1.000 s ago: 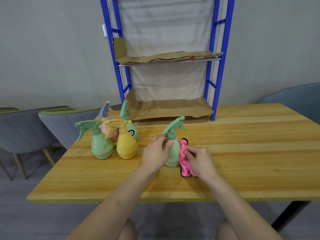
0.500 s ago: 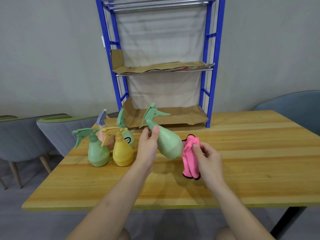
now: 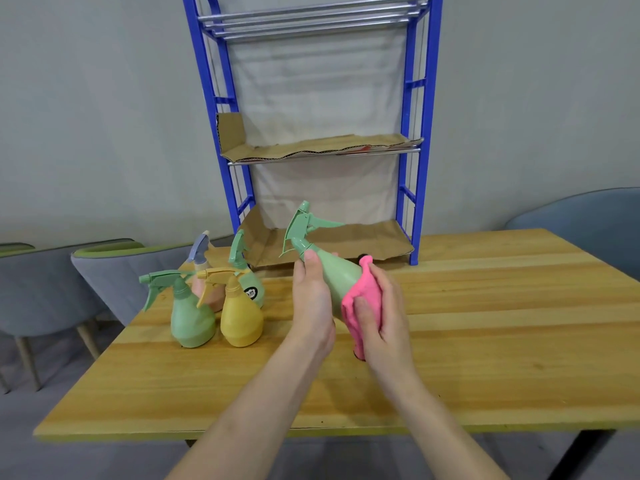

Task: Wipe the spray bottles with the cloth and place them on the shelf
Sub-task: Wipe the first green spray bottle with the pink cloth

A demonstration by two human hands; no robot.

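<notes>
Spray bottle (image 3: 337, 278) near bottle cluster (image 3: 239, 317)

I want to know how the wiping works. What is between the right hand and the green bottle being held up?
The pink cloth: the right hand presses it against the green bottle, as the head view shows.

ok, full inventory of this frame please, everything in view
held spray bottle: 1, green, tilted over table
cloth: 1, pink, against held bottle's lower body
front green bottle, yellow bottle, pink bottle, labelled green bottle: 4 standing, table's left
shelf: 1, blue frame, table's far edge
cardboard liners: 2, brown, middle and bottom tiers
table: 1, wood
chairs: 3 partly seen, grey left, blue-grey right
left hand: grips held bottle's neck
right hand: holds cloth on bottle
</notes>
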